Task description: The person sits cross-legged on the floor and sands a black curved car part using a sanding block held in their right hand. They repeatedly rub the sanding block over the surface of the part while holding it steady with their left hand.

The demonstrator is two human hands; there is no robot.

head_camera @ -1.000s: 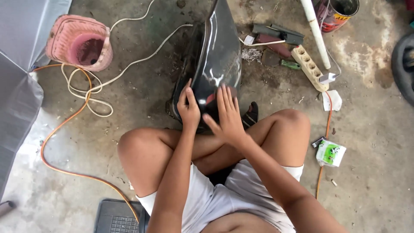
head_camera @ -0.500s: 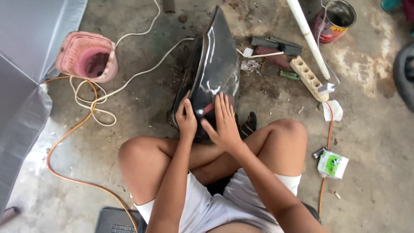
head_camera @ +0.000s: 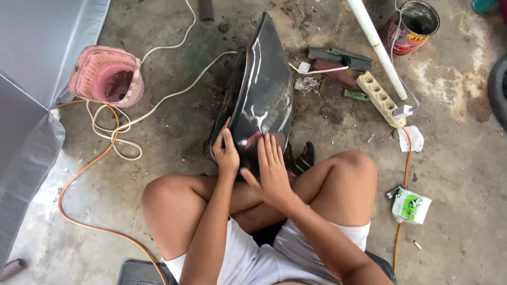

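Left hand [head_camera: 227, 153]: curled over the left edge of the glossy black panel [head_camera: 263, 100], thumb on its face, gripping it
Right hand [head_camera: 273, 168]: laid flat on the panel's lower face, fingers spread and extended, pressing, nothing grasped
Panel position: stood on the concrete floor [head_camera: 454, 174] just ahead of the crossed legs, tilted, narrow end pointing away
Left of panel: white cable [head_camera: 174, 92] looped on the floor, orange cable [head_camera: 79, 184] beside it, pink basket [head_camera: 105, 76] on its side
Right of panel: beige power strip [head_camera: 378, 97], white pipe [head_camera: 376, 42], rusty paint can [head_camera: 412, 26], small green-and-white carton [head_camera: 412, 206]
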